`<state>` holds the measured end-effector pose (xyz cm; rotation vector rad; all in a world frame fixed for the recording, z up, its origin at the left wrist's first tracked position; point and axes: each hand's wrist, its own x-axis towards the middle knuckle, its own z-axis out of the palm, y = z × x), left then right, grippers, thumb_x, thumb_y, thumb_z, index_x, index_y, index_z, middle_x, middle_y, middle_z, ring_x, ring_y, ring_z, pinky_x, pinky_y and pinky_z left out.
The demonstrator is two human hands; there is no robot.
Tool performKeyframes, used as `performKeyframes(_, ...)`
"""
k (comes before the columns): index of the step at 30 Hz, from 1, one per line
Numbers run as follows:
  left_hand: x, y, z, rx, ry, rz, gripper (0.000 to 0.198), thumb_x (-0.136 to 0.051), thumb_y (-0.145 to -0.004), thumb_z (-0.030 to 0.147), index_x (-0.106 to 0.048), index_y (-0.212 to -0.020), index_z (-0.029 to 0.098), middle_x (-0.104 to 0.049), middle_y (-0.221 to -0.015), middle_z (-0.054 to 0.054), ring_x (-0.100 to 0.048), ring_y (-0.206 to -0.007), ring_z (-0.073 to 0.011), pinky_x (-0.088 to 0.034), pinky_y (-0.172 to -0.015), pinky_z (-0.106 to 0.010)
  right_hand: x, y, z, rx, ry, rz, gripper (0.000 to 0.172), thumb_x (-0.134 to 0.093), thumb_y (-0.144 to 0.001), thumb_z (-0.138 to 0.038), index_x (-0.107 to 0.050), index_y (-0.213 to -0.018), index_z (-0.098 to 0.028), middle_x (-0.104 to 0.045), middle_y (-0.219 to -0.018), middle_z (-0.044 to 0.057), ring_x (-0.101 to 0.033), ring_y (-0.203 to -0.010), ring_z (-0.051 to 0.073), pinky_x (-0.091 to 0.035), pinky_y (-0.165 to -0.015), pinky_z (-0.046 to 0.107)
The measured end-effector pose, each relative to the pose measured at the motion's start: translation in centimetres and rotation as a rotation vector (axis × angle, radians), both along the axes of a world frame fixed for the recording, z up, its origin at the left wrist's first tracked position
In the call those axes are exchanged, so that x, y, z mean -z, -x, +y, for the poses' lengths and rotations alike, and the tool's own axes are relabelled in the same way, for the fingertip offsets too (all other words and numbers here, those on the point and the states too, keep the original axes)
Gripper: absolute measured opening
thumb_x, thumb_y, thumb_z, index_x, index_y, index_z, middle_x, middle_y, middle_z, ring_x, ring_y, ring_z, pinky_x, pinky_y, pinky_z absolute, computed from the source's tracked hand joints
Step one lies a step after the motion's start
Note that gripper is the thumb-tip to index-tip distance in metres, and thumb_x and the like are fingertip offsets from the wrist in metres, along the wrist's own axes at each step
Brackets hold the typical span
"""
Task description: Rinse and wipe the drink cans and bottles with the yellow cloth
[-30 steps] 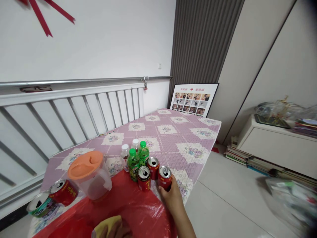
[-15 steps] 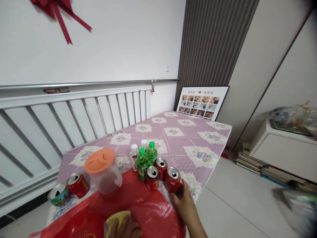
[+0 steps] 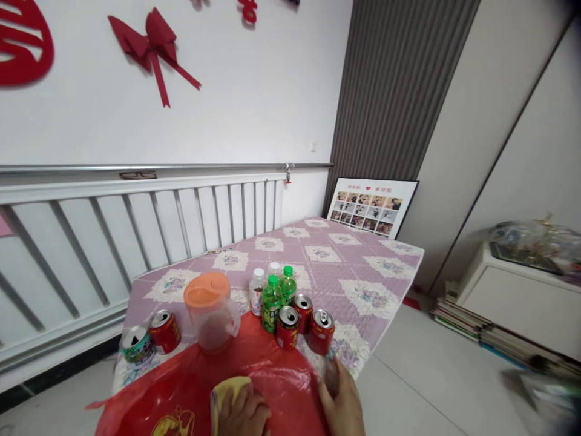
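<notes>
My left hand [image 3: 245, 413] presses down on a folded yellow cloth [image 3: 223, 395], its fingers curled over it, on the red plastic sheet [image 3: 290, 387]. My right hand [image 3: 341, 401] is at the right edge of that sheet, thumb and fingers apart, holding nothing. Just beyond its fingertips stands an opened red can [image 3: 321, 333], apart from the hand. Two more red cans [image 3: 287, 330] [image 3: 304, 310] stand beside it. Behind them are green-capped bottles [image 3: 272, 306] and white-capped bottles [image 3: 257, 293].
A clear pitcher [image 3: 211, 324] with an orange lid stands left of the bottles. Farther left are a red can [image 3: 164, 332] and a green-and-white can [image 3: 137, 348]. The floral tablecloth [image 3: 318, 254] reaches back toward a radiator [image 3: 181, 227] and a framed photo board [image 3: 372, 206].
My right hand has let go of the red can and drawn back toward me. The left hand stays on the cloth. The view has tilted up and turned slightly left.
</notes>
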<state>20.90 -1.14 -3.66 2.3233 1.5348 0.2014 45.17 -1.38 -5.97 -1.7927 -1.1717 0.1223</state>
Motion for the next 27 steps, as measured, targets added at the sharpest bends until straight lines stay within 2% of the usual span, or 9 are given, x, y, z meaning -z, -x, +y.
performKeyframes(4,-0.7,0.1,-0.2,0.031,0.021,-0.04,0.029,-0.058,-0.08,0.026,-0.068,-0.106,0.033,-0.067,-0.125,0.001,-0.04,-0.136,-0.031,-0.018,-0.115,-0.059,0.7,2.0,-2.1,-0.021,0.055,-0.206,0.055,-0.055,-0.079,-0.051,-0.058,-0.125,-0.022,-0.06,-0.131,0.015,-0.053,-0.124,0.036,-0.042,-0.1,0.057)
performKeyframes(6,-1.1,0.2,-0.5,0.039,0.009,-0.041,0.029,-0.057,-0.08,0.026,-0.068,-0.107,0.032,-0.066,-0.126,0.0,-0.04,-0.136,-0.0313,-0.018,-0.115,-0.059,1.1,3.0,-3.0,-0.068,0.104,-0.265,0.051,-0.056,-0.079,-0.051,-0.061,-0.124,-0.027,-0.061,-0.132,0.012,-0.054,-0.124,0.036,-0.044,-0.098,0.058)
performKeyframes(9,-1.9,0.4,-1.0,0.05,-0.005,-0.054,0.03,-0.056,-0.08,0.025,-0.067,-0.107,0.03,-0.065,-0.126,-0.001,-0.04,-0.136,-0.0298,-0.018,-0.116,-0.057,1.9,4.1,-4.0,-0.067,0.179,-0.31,0.047,-0.056,-0.078,-0.05,-0.065,-0.12,-0.031,-0.06,-0.134,0.01,-0.052,-0.126,0.037,-0.044,-0.094,0.061)
performKeyframes(13,-2.4,0.6,-2.1,0.023,-0.067,-0.104,0.028,-0.053,-0.081,0.022,-0.065,-0.105,0.028,-0.066,-0.122,-0.001,-0.038,-0.137,-0.026,-0.014,-0.117,-0.054,2.4,4.5,-5.0,-0.056,0.223,-0.326,0.045,-0.053,-0.08,-0.048,-0.068,-0.117,-0.027,-0.055,-0.14,0.011,-0.047,-0.131,0.038,-0.046,-0.092,0.061)
performKeyframes(18,-2.6,0.7,-3.5,-0.002,-0.148,-0.145,0.026,-0.049,-0.081,0.018,-0.064,-0.099,0.027,-0.067,-0.117,0.001,-0.04,-0.135,-0.023,-0.011,-0.117,-0.051,2.6,4.4,-5.8,-0.033,0.174,-0.293,0.044,-0.055,-0.079,-0.045,-0.069,-0.115,-0.024,-0.057,-0.137,0.013,-0.052,-0.127,0.037,-0.049,-0.093,0.056)
performKeyframes(27,-3.9,1.1,-4.1,-0.008,-0.081,-0.175,0.028,-0.05,-0.081,0.021,-0.066,-0.103,0.027,-0.066,-0.119,-0.001,-0.038,-0.135,-0.0227,-0.012,-0.117,-0.047,2.7,5.7,-6.2,0.013,0.094,-0.209,0.042,-0.052,-0.079,-0.043,-0.07,-0.109,-0.019,-0.059,-0.132,0.014,-0.054,-0.122,0.034,-0.046,-0.1,0.052)
